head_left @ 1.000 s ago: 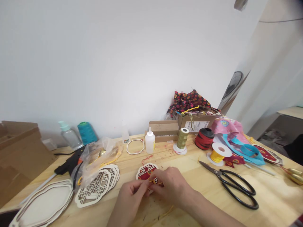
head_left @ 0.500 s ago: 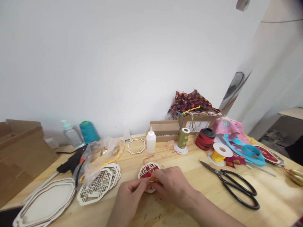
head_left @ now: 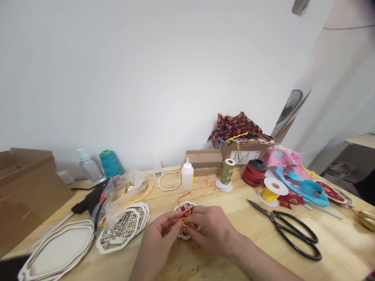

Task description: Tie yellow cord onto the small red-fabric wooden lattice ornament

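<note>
In the head view, a small ornament (head_left: 183, 207) with a pale lattice frame over red patterned fabric lies on the table beneath my fingers. My left hand (head_left: 163, 231) is closed at its left side, thumb and fingers pinching a thin yellow cord (head_left: 183, 221). From the right, my right hand (head_left: 213, 231) closes on the same cord, its fingers covering the ornament's right part. How the cord runs between the fingertips is partly hidden. A red thread (head_left: 184, 196) extends from the ornament's top.
Black-handled scissors (head_left: 285, 228) lie to the right, near a yellow cord spool (head_left: 275, 187). Behind the ornament stands a glue bottle (head_left: 187, 176), with an olive thread spool (head_left: 227, 173) beside it. Lattice frames (head_left: 117, 240) and a glue gun (head_left: 89, 201) occupy the left.
My left fingers have lifted and spread slightly around the yellow cord. My right fingers have shifted a little over the ornament, and more red fabric shows between the hands.
</note>
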Action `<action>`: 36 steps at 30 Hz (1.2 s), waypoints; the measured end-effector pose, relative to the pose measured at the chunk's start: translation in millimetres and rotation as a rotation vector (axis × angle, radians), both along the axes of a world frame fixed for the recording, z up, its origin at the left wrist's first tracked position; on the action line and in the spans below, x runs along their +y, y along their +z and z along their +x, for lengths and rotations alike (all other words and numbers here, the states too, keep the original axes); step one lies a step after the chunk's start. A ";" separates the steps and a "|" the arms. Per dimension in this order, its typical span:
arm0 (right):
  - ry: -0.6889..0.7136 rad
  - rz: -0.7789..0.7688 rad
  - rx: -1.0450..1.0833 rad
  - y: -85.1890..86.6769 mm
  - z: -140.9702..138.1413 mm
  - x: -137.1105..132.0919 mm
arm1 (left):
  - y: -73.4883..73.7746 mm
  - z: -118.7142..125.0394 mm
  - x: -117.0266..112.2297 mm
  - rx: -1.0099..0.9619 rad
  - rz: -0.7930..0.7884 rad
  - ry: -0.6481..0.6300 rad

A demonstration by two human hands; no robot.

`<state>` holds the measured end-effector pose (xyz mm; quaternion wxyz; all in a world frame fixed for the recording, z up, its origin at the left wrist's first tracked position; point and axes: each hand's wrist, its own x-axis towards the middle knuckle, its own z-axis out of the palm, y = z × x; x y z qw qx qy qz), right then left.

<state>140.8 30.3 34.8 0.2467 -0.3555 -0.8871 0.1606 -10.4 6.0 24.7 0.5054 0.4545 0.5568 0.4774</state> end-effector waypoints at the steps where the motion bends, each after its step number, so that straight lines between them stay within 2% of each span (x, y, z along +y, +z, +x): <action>1: 0.008 -0.017 0.030 0.4 0.1 -0.1 | 0.0 0.1 -0.3 -0.026 -0.001 -0.002; 4: 0.007 -0.116 0.149 -1.4 -0.2 1.5 | 1.0 1.4 -1.2 -0.055 -0.011 -0.036; 8: -0.095 -0.299 0.334 -8.8 -4.6 5.9 | 3.1 4.5 -2.5 -0.043 -0.051 -0.061; 11: -0.129 -0.492 0.508 -9.9 -8.8 7.2 | 2.2 4.8 -2.5 -0.055 -0.074 -0.083; 14: -0.023 -0.773 0.769 -3.4 -4.1 6.9 | -0.7 2.1 -1.1 -0.086 -0.082 -0.095; 16: 0.090 -0.877 0.921 3.4 7.7 7.1 | -2.7 0.1 0.1 -0.093 -0.081 -0.072; 18: 0.184 -0.889 0.900 10.2 24.4 8.3 | -3.9 -0.9 0.6 -0.098 -0.090 -0.044; 19: 0.219 -0.899 0.812 13.2 32.7 9.1 | -4.1 -0.8 0.4 -0.098 -0.096 -0.039; 21: 0.306 -0.930 0.504 17.9 44.4 10.5 | -4.0 0.0 -0.4 -0.100 -0.108 -0.041; 23: 0.307 -0.821 0.382 19.5 45.6 11.2 | -3.8 0.8 -1.5 -0.096 -0.106 -0.058; 24: 0.273 -0.718 0.373 18.8 42.1 11.3 | -3.8 1.0 -1.9 -0.094 -0.099 -0.074; 26: 0.134 -0.395 0.357 13.9 30.2 11.5 | -4.5 0.3 -2.0 -0.092 -0.083 -0.094; 28: 0.103 -0.204 0.199 5.9 17.6 11.8 | -5.3 -1.1 -1.2 -0.088 -0.069 -0.101; 32: 0.136 -0.114 0.082 -6.2 7.7 12.6 | -5.3 -2.2 1.1 -0.072 -0.042 -0.118; 36: 0.086 -0.081 0.105 -4.5 11.2 13.4 | -3.1 0.1 1.3 0.016 -0.073 -0.145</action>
